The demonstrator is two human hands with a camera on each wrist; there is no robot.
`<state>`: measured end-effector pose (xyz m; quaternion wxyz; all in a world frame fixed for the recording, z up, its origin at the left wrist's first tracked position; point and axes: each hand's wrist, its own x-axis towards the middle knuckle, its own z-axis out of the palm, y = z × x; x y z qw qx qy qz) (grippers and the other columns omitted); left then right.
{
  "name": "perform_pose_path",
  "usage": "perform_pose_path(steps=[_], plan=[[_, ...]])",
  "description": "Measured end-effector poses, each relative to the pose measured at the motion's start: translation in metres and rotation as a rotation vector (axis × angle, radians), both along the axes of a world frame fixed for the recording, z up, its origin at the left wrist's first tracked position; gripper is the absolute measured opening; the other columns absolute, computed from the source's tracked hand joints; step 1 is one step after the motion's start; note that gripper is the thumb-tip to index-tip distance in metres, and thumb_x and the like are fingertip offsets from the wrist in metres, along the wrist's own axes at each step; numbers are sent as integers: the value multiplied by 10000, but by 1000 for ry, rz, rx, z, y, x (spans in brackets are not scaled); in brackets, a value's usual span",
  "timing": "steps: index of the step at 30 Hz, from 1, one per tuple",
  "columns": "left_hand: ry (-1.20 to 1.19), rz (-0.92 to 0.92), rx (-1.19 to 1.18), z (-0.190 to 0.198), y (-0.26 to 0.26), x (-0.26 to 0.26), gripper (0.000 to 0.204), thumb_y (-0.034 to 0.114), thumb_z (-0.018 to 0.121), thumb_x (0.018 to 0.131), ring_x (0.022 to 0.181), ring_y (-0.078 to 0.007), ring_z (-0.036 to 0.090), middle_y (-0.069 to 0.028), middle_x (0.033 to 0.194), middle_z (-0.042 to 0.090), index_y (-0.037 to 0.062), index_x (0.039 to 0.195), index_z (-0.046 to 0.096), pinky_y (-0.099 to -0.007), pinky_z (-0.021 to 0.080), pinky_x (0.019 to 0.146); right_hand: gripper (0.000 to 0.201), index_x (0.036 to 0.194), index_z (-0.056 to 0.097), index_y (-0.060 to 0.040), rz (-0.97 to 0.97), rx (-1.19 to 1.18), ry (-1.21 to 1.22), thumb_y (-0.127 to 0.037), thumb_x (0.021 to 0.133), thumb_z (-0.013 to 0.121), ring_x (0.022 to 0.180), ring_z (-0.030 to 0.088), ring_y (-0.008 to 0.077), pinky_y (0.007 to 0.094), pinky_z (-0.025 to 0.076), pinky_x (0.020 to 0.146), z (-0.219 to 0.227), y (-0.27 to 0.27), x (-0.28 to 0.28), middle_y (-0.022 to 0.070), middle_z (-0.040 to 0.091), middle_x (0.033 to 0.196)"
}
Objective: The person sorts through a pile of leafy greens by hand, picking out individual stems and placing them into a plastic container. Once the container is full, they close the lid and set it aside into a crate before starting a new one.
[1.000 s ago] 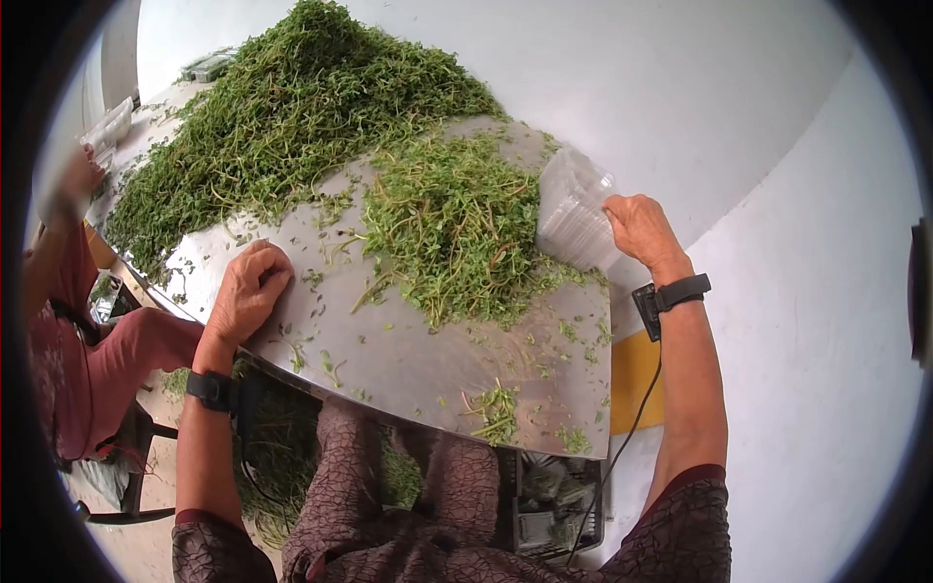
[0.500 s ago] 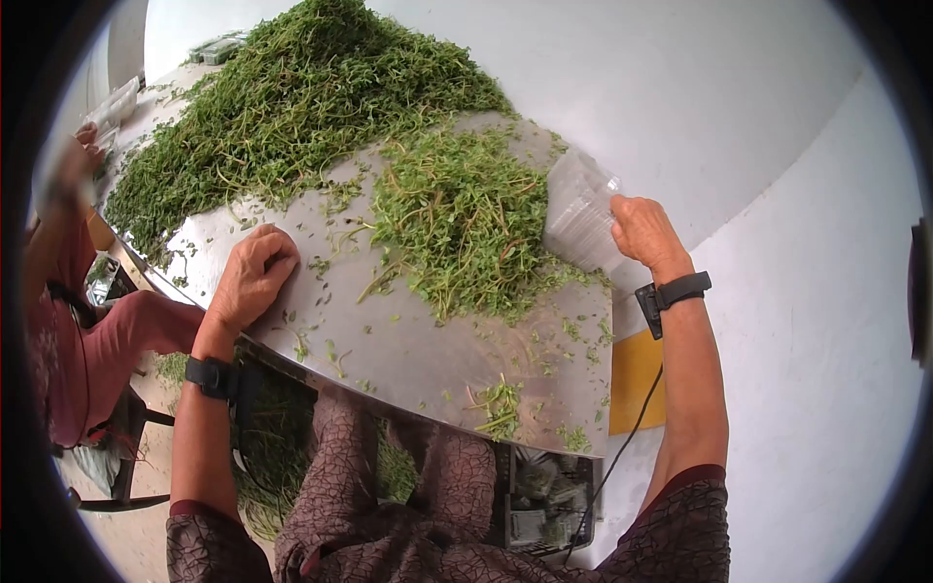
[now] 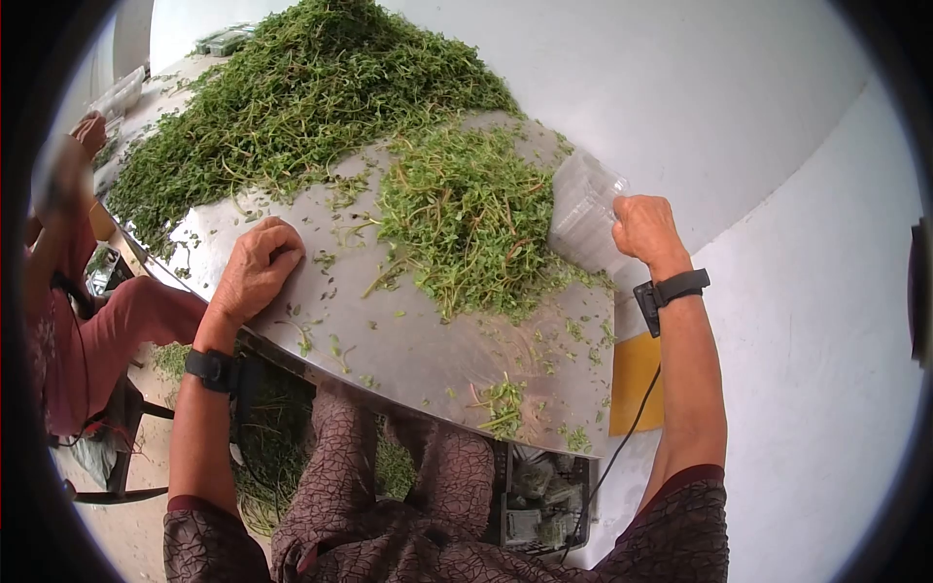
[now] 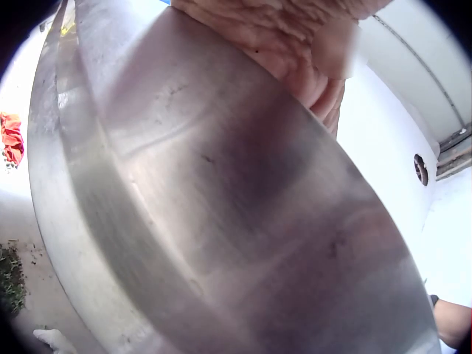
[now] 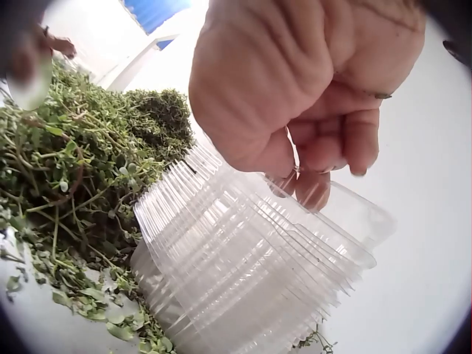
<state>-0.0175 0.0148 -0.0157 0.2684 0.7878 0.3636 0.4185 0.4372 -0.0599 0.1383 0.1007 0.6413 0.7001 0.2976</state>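
My right hand (image 3: 648, 229) pinches the rim of a clear plastic container at the end of a nested stack of plastic containers (image 3: 586, 214). In the right wrist view, thumb and fingertips meet at the edge of the stack (image 5: 243, 273), which leans beside the greens. A loose heap of green leafy stems (image 3: 471, 219) lies just left of the stack on the metal table. My left hand (image 3: 258, 267) rests on the tabletop (image 3: 374, 340) near its front edge, fingers loosely curled and holding nothing. The table's underside fills most of the left wrist view.
A much larger mound of greens (image 3: 321, 92) covers the far left of the table. Another person's hand (image 3: 89, 134) is at the left edge, by some clear plastic. Below the table sits a black crate (image 3: 544, 505) with filled packs. A white wall (image 3: 777, 194) stands at right.
The view has shifted slightly, with the table contents sitting a little further right. My right hand keeps its pinch on the container; my left hand stays resting on the table.
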Motion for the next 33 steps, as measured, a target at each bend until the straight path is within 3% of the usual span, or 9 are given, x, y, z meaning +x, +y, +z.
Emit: perform_pose_path(steps=[3, 10, 13, 15, 22, 26, 30, 31, 33], plan=[[-19, -2, -8, -1, 0, 0, 68, 29, 583, 779, 782, -238, 572, -107, 826, 567, -24, 812, 609, -318, 465, 721, 108, 733, 586, 16, 3, 154, -8, -79, 698, 624, 617, 632, 348, 417, 512, 605, 0, -2, -1, 192, 606, 624], [-7, 2, -26, 1, -1, 1, 78, 44, 587, 781, 792, -243, 576, -111, 828, 568, -24, 808, 613, -318, 468, 730, 95, 794, 595, 8, -122, 444, 73, -58, 728, 604, 617, 632, 347, 420, 511, 575, 8, -12, 12, 187, 626, 666], [-5, 9, -14, 0, -1, 0, 83, 44, 583, 779, 797, -236, 573, -104, 832, 573, -25, 816, 608, -317, 464, 739, 114, 834, 600, 9, -66, 607, 151, -38, 731, 588, 624, 632, 346, 418, 514, 575, 11, -16, 7, 184, 634, 702], [-5, 8, 6, -2, 1, 1, 95, 55, 583, 784, 799, -235, 571, -104, 838, 578, -28, 823, 605, -320, 461, 737, 118, 847, 599, 20, 101, 700, 177, -9, 737, 566, 632, 633, 335, 399, 520, 569, 13, -19, -6, 178, 639, 735], [13, 32, 13, 0, -2, 1, 159, 132, 601, 817, 793, -277, 589, -135, 860, 581, -22, 848, 623, -353, 480, 712, 132, 875, 577, 28, 433, 677, 357, 40, 751, 533, 631, 633, 309, 371, 535, 567, 9, -20, -97, 167, 638, 768], [-49, 59, 61, 0, -5, 1, 182, 94, 637, 791, 744, -223, 589, -125, 885, 547, -7, 923, 561, -325, 484, 686, 105, 870, 567, 6, 521, 600, 451, 36, 771, 548, 594, 632, 257, 349, 533, 494, -11, -9, -147, 149, 637, 757], [-315, 105, 176, -9, -4, 2, 447, -7, 680, 726, 737, -168, 571, -113, 1107, 472, 44, 1112, 460, -290, 485, 670, 49, 805, 534, 14, 591, 391, 421, 53, 782, 553, 557, 610, 225, 323, 521, 464, -35, 12, -184, 130, 593, 685], [-315, 102, 217, -11, -4, 0, 637, -51, 660, 714, 785, -150, 553, -103, 1273, 390, 62, 1268, 367, -280, 494, 674, 51, 785, 520, 19, 572, 311, 401, 59, 784, 552, 546, 602, 220, 317, 520, 464, -42, 17, -190, 125, 575, 660], [-334, 96, 253, -7, -9, 1, 714, -50, 673, 699, 786, -149, 552, -115, 1335, 364, 75, 1318, 341, -277, 499, 675, 65, 774, 510, 19, 593, 275, 401, 60, 774, 561, 547, 601, 219, 311, 520, 467, -49, 21, -206, 126, 557, 645]])
